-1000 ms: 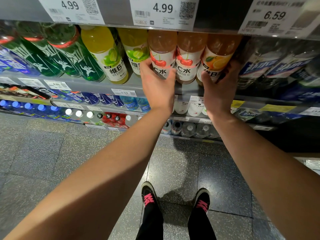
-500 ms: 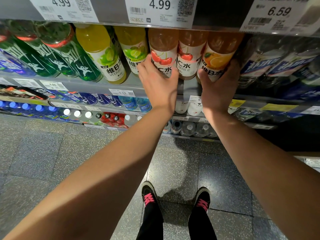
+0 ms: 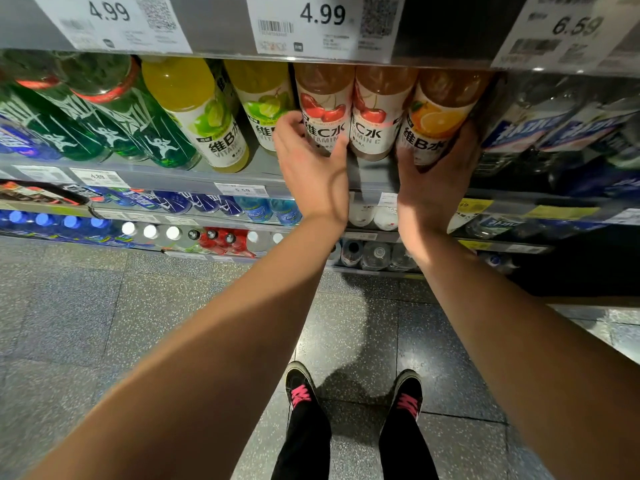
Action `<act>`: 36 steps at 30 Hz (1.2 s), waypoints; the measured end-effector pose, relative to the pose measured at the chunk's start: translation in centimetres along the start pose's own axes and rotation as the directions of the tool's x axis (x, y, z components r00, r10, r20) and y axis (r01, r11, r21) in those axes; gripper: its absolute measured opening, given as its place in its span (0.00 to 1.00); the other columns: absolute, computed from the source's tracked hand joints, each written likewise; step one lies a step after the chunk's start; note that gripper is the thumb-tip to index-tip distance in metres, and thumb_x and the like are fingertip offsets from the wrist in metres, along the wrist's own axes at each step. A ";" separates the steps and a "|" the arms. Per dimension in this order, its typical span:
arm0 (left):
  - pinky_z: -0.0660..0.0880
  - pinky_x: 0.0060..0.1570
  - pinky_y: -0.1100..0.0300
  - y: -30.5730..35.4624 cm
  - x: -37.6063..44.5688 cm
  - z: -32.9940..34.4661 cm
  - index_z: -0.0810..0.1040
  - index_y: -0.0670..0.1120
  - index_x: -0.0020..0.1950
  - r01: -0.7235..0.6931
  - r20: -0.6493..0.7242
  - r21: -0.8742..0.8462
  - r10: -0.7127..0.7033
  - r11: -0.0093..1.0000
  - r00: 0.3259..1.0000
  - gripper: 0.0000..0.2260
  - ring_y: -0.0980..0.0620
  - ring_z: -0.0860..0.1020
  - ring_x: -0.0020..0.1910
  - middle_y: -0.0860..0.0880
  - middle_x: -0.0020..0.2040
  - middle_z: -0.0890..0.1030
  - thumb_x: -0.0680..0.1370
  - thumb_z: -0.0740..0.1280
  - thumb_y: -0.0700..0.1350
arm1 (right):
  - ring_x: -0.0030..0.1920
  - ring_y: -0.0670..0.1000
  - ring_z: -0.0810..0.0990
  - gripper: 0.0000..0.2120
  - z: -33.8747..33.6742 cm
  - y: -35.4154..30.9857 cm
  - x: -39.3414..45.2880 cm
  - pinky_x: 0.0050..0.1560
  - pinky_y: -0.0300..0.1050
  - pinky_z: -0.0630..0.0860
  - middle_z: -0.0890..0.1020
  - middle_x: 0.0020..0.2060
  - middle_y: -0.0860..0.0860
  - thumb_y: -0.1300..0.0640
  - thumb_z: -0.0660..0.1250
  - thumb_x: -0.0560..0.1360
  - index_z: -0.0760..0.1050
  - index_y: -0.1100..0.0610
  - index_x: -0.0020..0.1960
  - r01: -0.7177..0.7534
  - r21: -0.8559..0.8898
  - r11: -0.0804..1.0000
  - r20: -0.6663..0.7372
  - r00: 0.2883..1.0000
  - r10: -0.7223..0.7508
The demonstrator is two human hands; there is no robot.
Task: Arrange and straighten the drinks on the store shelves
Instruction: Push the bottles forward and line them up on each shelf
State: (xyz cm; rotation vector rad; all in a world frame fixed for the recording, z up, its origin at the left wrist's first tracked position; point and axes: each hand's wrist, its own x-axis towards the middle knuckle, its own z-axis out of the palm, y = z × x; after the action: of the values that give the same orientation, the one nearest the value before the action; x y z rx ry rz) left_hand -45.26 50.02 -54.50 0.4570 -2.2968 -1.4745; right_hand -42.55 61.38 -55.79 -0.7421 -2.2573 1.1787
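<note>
Shelf [image 3: 207, 178] bottles [image 3: 325, 109] seemingly unmoved, hands [image 3: 313, 168] likewise.

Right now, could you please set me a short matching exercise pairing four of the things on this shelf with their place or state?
Things:
1. cherry bottle
2. orange bottle
3. green bottles
4. 6.59 price tag

Places or states:
A. far left of the shelf
B. gripped by the right hand
C. shelf edge above, at the right
D. gripped by the left hand

Pairs: 1-D, 2-B, 3-A, 4-C
</note>
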 end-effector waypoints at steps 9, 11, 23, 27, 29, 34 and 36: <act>0.76 0.53 0.60 -0.8 -2.1 -2.5 0.77 0.39 0.56 -0.092 0.106 -0.074 0.100 0.993 0.989 0.17 0.49 0.78 0.49 0.46 0.51 0.77 0.71 0.77 0.36 | 0.75 0.58 0.67 0.39 -0.7 -0.4 -0.2 0.74 0.51 0.65 0.67 0.75 0.61 0.51 0.72 0.75 0.58 0.65 0.78 -0.005 -0.014 1.000 0.061 0.998 0.005; 0.78 0.58 0.49 -0.4 -2.7 -2.3 0.79 0.34 0.58 -0.114 0.215 -0.099 0.133 0.988 0.968 0.15 0.43 0.80 0.53 0.40 0.53 0.79 0.72 0.73 0.29 | 0.75 0.56 0.67 0.38 -1.1 -0.6 -0.2 0.74 0.51 0.65 0.68 0.75 0.60 0.52 0.72 0.76 0.59 0.64 0.78 -0.012 -0.006 1.000 0.087 0.996 0.012; 0.71 0.68 0.39 1.1 -4.8 0.7 0.66 0.33 0.75 -0.049 0.355 -0.133 0.093 0.990 0.930 0.25 0.34 0.70 0.70 0.33 0.68 0.70 0.78 0.65 0.29 | 0.73 0.57 0.69 0.31 -1.7 -0.1 0.5 0.72 0.54 0.68 0.70 0.73 0.60 0.59 0.68 0.78 0.61 0.64 0.77 -0.049 0.062 0.997 0.112 0.993 0.042; 0.75 0.62 0.41 1.4 -4.7 -0.3 0.71 0.34 0.71 -0.134 0.350 -0.117 0.167 0.984 0.922 0.22 0.42 0.77 0.58 0.44 0.56 0.74 0.77 0.66 0.30 | 0.72 0.58 0.70 0.32 -1.7 -0.3 0.6 0.71 0.56 0.69 0.71 0.72 0.60 0.55 0.70 0.77 0.63 0.64 0.76 -0.062 0.064 0.996 0.102 0.993 0.056; 0.77 0.60 0.45 1.1 -4.3 -1.6 0.74 0.36 0.68 -0.100 0.303 -0.110 0.129 0.989 0.944 0.18 0.47 0.79 0.55 0.46 0.56 0.75 0.78 0.67 0.33 | 0.71 0.58 0.71 0.32 -1.9 -0.5 0.2 0.70 0.57 0.70 0.72 0.71 0.60 0.57 0.69 0.76 0.63 0.64 0.76 -0.082 0.112 0.990 0.115 0.991 0.069; 0.68 0.62 0.72 -1.4 -1.5 -7.0 0.72 0.37 0.67 0.006 -0.080 -0.035 -0.009 0.999 0.997 0.20 0.55 0.73 0.59 0.44 0.61 0.73 0.77 0.72 0.39 | 0.57 0.58 0.79 0.20 -1.8 -1.8 -4.2 0.55 0.57 0.77 0.78 0.58 0.60 0.57 0.68 0.76 0.71 0.64 0.65 0.014 0.158 0.987 0.007 1.000 -0.015; 0.70 0.68 0.59 -2.5 0.5 -8.9 0.69 0.35 0.69 0.070 -0.173 -0.040 -0.076 0.997 0.982 0.25 0.46 0.73 0.64 0.42 0.63 0.71 0.75 0.74 0.38 | 0.52 0.54 0.79 0.18 -0.9 -3.4 -6.5 0.50 0.53 0.79 0.78 0.56 0.57 0.55 0.67 0.76 0.72 0.61 0.63 0.014 0.200 0.980 0.050 0.998 -0.025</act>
State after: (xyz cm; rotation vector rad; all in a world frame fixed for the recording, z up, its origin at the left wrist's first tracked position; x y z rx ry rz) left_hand -41.32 41.78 -53.30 0.6411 -2.1360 -1.4439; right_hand -38.02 56.01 -53.59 -0.6157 -2.1422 1.4052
